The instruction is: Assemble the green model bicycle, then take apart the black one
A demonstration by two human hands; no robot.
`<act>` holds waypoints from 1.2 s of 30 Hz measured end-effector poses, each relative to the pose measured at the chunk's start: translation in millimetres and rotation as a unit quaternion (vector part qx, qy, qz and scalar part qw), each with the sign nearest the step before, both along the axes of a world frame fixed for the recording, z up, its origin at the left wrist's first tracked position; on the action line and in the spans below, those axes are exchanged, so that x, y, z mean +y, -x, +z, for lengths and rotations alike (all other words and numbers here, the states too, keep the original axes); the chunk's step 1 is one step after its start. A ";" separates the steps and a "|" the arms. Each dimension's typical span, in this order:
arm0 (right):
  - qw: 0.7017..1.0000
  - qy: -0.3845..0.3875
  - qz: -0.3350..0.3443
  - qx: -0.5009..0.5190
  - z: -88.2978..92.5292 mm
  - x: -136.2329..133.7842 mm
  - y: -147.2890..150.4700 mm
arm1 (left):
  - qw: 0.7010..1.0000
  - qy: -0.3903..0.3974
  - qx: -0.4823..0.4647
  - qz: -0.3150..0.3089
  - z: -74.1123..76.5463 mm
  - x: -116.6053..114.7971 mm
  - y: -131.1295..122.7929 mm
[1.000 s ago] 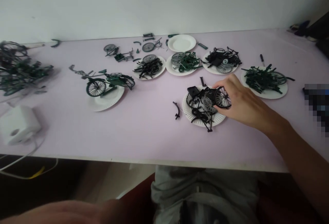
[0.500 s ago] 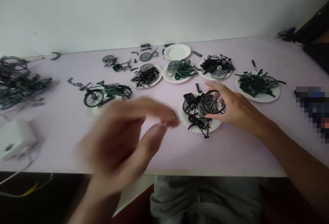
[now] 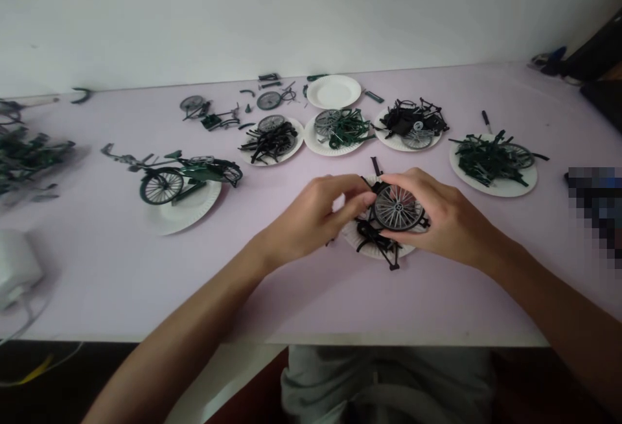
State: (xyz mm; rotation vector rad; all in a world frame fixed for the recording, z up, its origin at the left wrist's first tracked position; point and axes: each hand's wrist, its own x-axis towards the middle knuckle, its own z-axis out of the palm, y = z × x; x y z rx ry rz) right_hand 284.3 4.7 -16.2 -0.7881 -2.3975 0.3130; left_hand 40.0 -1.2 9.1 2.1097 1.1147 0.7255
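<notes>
A small black spoked wheel (image 3: 397, 207) is held over a white paper plate (image 3: 362, 247) that carries black model-bicycle parts. My right hand (image 3: 444, 220) is closed round the wheel's right side. My left hand (image 3: 315, 216) pinches the wheel's left edge with thumb and fingers. Both hands hover just above the plate, hiding most of what lies in it.
A part-built green model bicycle (image 3: 187, 173) leans on a plate at the left. Several plates of green and black parts line the back, one plate (image 3: 333, 91) bare. Loose parts lie near the wall. A heap of green bicycles (image 3: 24, 152) sits far left, a white box (image 3: 14, 265) below it.
My left hand has come up from the lap and reached across to the wheel. My right hand lifted the wheel out of the plate and turned it face-up.
</notes>
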 end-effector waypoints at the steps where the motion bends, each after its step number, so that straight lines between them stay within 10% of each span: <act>1: 1.000 -0.004 -0.008 -0.007 1.0 0.7 -1.8 | 0.999 -0.027 0.013 0.013 0.4 1.2 8.3; 9: 0.981 0.093 -0.164 -0.056 8.8 13.0 -25.6 | 0.948 -0.248 0.166 -0.109 -8.3 -1.2 27.9; 17: 0.929 0.198 -0.251 -0.185 16.9 23.2 -28.6 | 0.902 -0.299 0.289 -0.115 -21.7 -4.9 15.5; 28: 0.892 0.149 -0.322 -0.282 13.6 28.0 -27.8 | 0.898 -0.296 0.299 -0.129 -19.3 -8.9 14.4; 36: 0.929 0.061 -0.280 -0.236 1.4 34.4 -38.4 | 0.897 -0.285 0.312 -0.127 -12.6 -10.3 18.3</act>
